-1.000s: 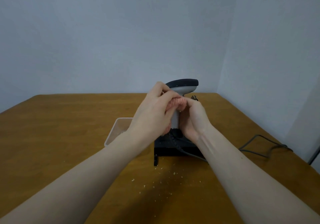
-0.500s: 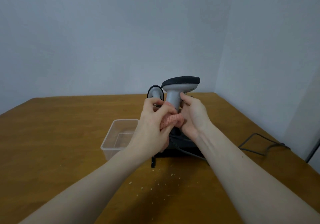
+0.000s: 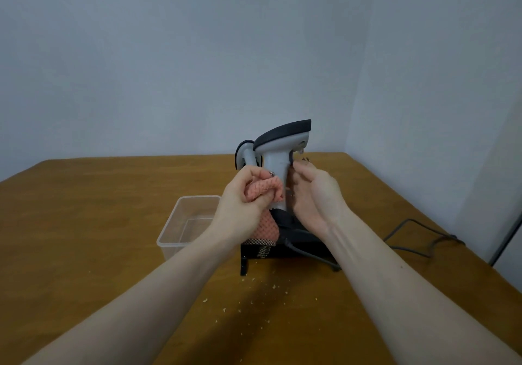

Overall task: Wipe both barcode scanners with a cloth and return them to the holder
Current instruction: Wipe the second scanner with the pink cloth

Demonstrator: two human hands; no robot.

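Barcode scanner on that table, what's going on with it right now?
A person is wiping the grey barcode scanner with a pink cloth. The left hand grips the bunched cloth against the scanner's handle, while the right hand steadies the handle from the other side. The scanner is upright above the black holder, and its cable trails right across the table. A second scanner stands just behind it. A clear plastic container sits to the left, and crumbs lie on the near part of the table.

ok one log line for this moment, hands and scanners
left hand grips pink cloth on scanner handle | right hand steadies it | second scanner behind
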